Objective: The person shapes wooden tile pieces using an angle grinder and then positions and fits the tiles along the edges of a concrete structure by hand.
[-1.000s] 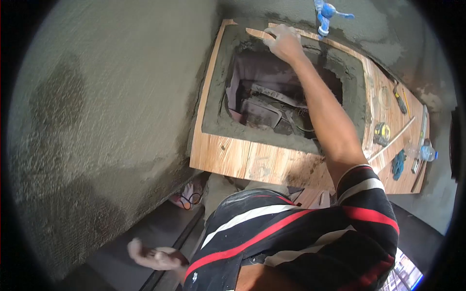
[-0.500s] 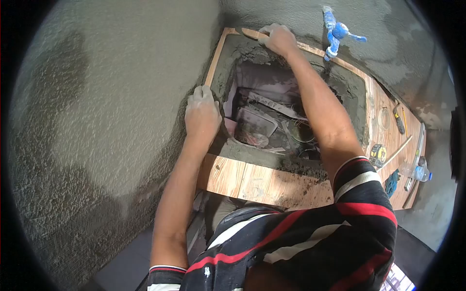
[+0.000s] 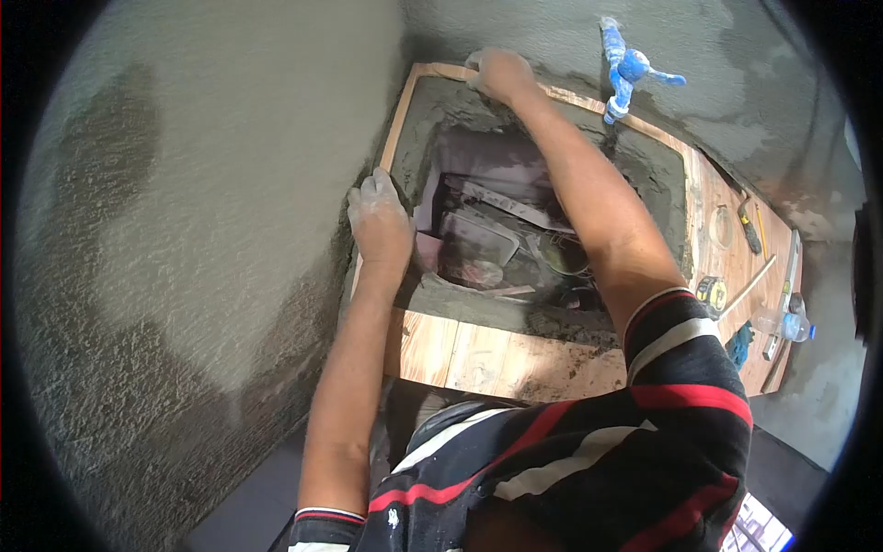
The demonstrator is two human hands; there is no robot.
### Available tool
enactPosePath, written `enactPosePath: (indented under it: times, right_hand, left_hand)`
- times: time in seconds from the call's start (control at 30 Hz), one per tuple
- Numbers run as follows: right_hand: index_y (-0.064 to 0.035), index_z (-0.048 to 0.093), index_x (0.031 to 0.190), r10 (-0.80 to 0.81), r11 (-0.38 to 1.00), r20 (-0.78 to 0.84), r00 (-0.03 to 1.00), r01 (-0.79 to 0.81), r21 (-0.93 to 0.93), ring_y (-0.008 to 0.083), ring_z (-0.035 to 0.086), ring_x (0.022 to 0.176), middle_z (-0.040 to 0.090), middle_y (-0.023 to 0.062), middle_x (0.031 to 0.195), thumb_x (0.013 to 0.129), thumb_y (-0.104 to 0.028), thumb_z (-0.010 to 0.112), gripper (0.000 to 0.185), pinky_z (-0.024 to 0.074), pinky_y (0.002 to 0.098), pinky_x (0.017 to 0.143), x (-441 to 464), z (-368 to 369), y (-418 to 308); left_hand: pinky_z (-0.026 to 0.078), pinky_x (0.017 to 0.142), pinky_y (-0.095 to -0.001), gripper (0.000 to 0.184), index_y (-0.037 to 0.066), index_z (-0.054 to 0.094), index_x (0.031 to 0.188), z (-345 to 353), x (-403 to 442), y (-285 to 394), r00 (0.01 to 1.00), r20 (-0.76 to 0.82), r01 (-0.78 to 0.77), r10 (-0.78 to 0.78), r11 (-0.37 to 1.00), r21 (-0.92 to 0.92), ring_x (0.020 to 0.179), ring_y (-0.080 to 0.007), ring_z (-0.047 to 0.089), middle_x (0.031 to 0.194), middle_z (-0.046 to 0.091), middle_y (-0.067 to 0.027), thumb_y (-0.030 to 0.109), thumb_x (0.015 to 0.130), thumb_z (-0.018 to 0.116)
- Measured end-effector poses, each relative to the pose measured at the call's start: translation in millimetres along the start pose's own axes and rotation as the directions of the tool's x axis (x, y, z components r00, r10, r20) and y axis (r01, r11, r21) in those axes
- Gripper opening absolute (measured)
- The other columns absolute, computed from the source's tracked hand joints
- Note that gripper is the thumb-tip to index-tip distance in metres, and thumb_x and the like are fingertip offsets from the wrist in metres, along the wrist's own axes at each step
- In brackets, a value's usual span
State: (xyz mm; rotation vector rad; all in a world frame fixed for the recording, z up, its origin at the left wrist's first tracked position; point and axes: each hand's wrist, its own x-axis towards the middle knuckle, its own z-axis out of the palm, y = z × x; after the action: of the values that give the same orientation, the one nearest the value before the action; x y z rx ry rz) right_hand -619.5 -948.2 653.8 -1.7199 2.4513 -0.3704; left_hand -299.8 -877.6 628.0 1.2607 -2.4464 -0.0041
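Observation:
A pale wooden frame strip [image 3: 401, 121] runs along the left and back edges of the grey mortar [image 3: 658, 170] round a rectangular opening. My left hand [image 3: 379, 212] is closed on the left strip by the wall, its fingers bent over the wood. At the back edge, my right hand [image 3: 501, 75] grips the back strip [image 3: 449, 70] near the corner, where the two strips meet. Both hands are dusted grey. Inside the opening [image 3: 492, 152] lie a tray-like piece and a flat bar [image 3: 517, 204].
A blue tap [image 3: 633, 66] juts from the back wall. On the wooden top at the right lie a tape measure [image 3: 711, 293], a screwdriver-like tool [image 3: 750, 228], a thin stick [image 3: 747, 287], a plastic bottle [image 3: 793, 326] and a teal cloth [image 3: 739, 346]. A plastered wall [image 3: 230, 184] rises at the left.
My left hand has come up from low at the left onto the left strip. My right hand has moved left with the back strip, whose end now meets the corner.

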Motion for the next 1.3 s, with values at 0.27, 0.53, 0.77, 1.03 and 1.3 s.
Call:
enactPosePath:
  times: [0.27, 0.53, 0.77, 1.03, 1.3]
  right_hand:
    - [-0.0128, 0.077, 0.11, -0.607, 0.794, -0.443, 0.66, 0.516, -0.32, 0.0311, 0.072, 0.099, 0.075, 0.0189, 0.114, 0.089, -0.025, 0.067, 0.026, 0.0574, 0.0444, 0.088, 39.6, 34.6, 101.6]
    - [-0.0167, 0.075, 0.127, -0.14, 0.99, -0.141, 0.98, 0.139, -0.021, 0.0364, 0.068, 0.116, 0.074, 0.0139, 0.122, 0.092, -0.037, 0.074, 0.041, 0.0533, 0.0477, 0.1, -16.3, 6.2, 46.2]
    - [-0.018, 0.077, 0.124, -0.056, 0.998, -0.129, 0.99, 0.051, -0.041, 0.0381, 0.069, 0.113, 0.075, 0.0173, 0.116, 0.094, -0.032, 0.067, 0.034, 0.0547, 0.0506, 0.099, -17.8, 4.7, 22.6]
    - [-0.0185, 0.079, 0.119, -0.078, 0.996, -0.153, 0.985, 0.083, 0.027, 0.0395, 0.071, 0.107, 0.076, 0.0178, 0.11, 0.091, -0.023, 0.067, 0.031, 0.0557, 0.0504, 0.097, -11.3, 9.2, 38.2]
    - [-0.0144, 0.074, 0.128, -0.057, 0.998, -0.043, 0.997, 0.058, 0.0, 0.0395, 0.066, 0.115, 0.072, 0.0168, 0.121, 0.09, -0.026, 0.075, 0.04, 0.0511, 0.0484, 0.102, -7.0, 7.7, 28.9]
  left_hand:
    - [0.051, 0.091, -0.0477, 0.051, -0.004, 0.057, 0.126, 2.9, -2.0, -2.0, 1.0, -0.022, -0.019, 0.02, 0.999, 0.039, 0.103, -0.0382, 0.06, 0.11, 0.066, -0.0181, 0.005, 0.079, 0.073]
    - [0.052, 0.089, -0.0454, 0.036, -0.002, 0.059, 0.119, 6.4, -3.1, -2.2, 0.996, -0.082, -0.025, 0.031, 0.997, 0.067, 0.101, -0.0359, 0.061, 0.107, 0.067, -0.0161, 0.001, 0.083, 0.065]
    - [0.053, 0.087, -0.0446, 0.031, -0.002, 0.061, 0.118, 6.8, -2.9, 0.0, 0.998, -0.069, -0.007, 0.012, 0.998, 0.07, 0.1, -0.0351, 0.061, 0.106, 0.066, -0.015, 0.003, 0.087, 0.061]
    - [0.053, 0.088, -0.0456, 0.036, -0.004, 0.06, 0.124, 6.3, -4.2, -1.4, 0.998, -0.05, -0.021, 0.025, 0.997, 0.078, 0.1, -0.0354, 0.061, 0.11, 0.066, -0.0162, 0.003, 0.089, 0.06]
    - [0.051, 0.091, -0.0478, 0.054, -0.009, 0.053, 0.137, 7.5, -9.0, -3.4, 0.996, -0.081, -0.039, 0.038, 0.999, -0.012, 0.103, -0.0375, 0.059, 0.119, 0.067, -0.0189, -0.002, 0.085, 0.062]
